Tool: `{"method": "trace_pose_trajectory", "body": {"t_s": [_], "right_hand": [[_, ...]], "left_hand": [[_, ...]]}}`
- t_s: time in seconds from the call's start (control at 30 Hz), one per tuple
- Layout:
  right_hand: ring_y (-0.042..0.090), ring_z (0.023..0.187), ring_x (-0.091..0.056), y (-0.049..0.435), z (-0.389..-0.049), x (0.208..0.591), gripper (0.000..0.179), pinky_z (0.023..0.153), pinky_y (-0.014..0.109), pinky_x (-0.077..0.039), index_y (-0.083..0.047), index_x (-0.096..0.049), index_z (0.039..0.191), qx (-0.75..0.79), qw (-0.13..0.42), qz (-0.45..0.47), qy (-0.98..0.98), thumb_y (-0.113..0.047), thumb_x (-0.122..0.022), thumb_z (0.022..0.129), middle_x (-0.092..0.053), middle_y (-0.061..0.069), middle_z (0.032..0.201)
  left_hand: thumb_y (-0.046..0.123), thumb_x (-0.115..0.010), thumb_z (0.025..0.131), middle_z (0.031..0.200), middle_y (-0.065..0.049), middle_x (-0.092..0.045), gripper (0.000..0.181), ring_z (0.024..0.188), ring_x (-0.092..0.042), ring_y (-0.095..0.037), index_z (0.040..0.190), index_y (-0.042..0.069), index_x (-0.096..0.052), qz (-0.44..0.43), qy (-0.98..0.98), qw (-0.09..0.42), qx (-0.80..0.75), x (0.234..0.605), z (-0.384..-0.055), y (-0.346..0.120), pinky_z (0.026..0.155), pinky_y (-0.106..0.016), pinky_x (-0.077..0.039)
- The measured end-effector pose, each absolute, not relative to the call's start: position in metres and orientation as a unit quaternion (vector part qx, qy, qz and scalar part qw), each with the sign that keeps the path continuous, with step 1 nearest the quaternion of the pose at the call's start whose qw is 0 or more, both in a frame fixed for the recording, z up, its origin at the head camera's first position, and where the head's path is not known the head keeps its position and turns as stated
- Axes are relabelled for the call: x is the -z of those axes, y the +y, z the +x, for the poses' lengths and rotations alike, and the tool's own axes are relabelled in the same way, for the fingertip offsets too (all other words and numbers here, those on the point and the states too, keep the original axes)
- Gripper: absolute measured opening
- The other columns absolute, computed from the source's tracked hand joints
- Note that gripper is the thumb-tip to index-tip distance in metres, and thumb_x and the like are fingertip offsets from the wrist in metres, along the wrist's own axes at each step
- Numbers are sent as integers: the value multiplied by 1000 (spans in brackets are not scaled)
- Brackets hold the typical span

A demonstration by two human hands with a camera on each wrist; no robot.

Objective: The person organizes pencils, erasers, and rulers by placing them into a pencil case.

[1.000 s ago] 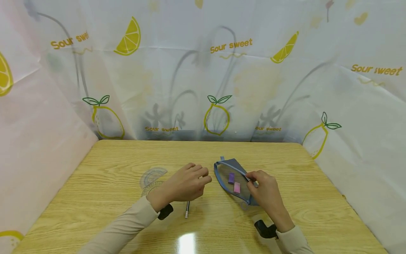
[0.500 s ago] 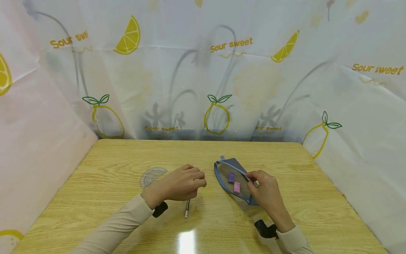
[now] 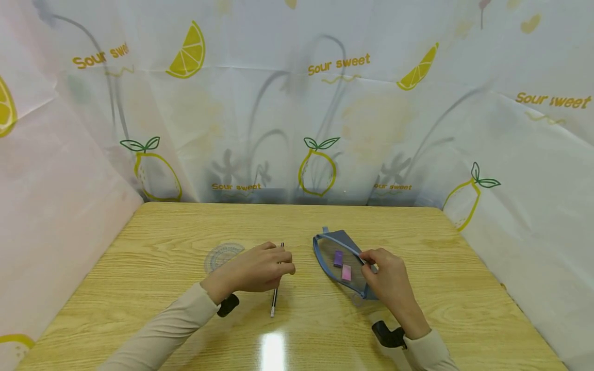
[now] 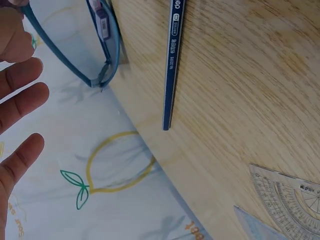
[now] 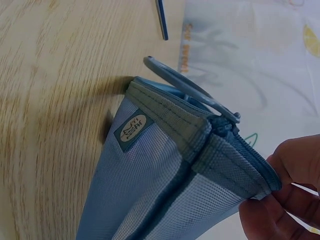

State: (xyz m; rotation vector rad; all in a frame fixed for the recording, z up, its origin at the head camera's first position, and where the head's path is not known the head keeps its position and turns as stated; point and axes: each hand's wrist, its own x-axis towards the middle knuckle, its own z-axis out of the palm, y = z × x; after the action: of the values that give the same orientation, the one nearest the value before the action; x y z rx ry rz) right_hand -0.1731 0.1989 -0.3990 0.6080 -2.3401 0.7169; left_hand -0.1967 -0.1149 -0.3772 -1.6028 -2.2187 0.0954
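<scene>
My right hand (image 3: 389, 273) pinches the rim of a blue mesh pencil pouch (image 5: 145, 180) between thumb and fingers. The zipped mouth gapes, and inside lie a purple eraser (image 3: 338, 258) and a pink eraser (image 3: 346, 273). My left hand (image 3: 252, 269) hovers over a dark pencil (image 3: 274, 303), covering its middle in the head view. In the left wrist view the fingers (image 4: 22, 107) are loosely spread and hold nothing, with the pencil apart from them on the table. The pencil's white end points toward me.
A clear protractor (image 3: 221, 256) lies left of the pencil, partly behind my left forearm. The left wrist view also shows a pale bluish transparent corner (image 4: 257, 225) beside it. Lemon-printed sheeting (image 3: 260, 118) surrounds the wooden table (image 3: 176, 226) at the back and sides.
My left hand has drawn left, away from the pouch, uncovering more of the pencil and hiding more of the things beside the protractor. The right hand keeps its hold on the pouch rim.
</scene>
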Motion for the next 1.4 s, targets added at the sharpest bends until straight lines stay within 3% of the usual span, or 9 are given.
{"method": "trace_pose_trajectory", "body": {"t_s": [0.4,0.9,1.17,1.4], "right_hand": [[18,69,-64,198,-173,399,23,47,23,-42,-1,-72,86,-276,302,223,-885,16,-72,71,-67,8,80],[17,69,-63,198,-173,399,23,47,23,-41,-2,-72,87,-273,298,220,-888,16,-73,71,-67,9,81],[17,68,-63,199,-173,400,23,48,23,-42,-1,-72,86,-273,300,221,-887,16,-73,71,-67,9,80],[17,68,-62,199,-173,400,22,47,23,-40,-1,-72,87,-274,297,222,-888,15,-71,72,-67,9,80]], "left_hand": [[5,-70,84,87,5,-53,18,75,-47,-10,93,19,-64,-585,-783,203,-60,389,-197,-121,72,-29,-45],[6,-74,82,90,7,-55,19,81,-52,-9,91,21,-65,-580,-794,159,-89,406,-205,-123,77,-28,-46],[8,-73,86,82,8,-47,20,71,-37,-9,84,22,-59,-573,-797,154,-115,411,-210,-120,63,-24,-33],[15,-72,89,83,8,-47,16,70,-36,-9,84,25,-60,-557,-800,155,-162,415,-213,-116,62,-25,-31]]}}
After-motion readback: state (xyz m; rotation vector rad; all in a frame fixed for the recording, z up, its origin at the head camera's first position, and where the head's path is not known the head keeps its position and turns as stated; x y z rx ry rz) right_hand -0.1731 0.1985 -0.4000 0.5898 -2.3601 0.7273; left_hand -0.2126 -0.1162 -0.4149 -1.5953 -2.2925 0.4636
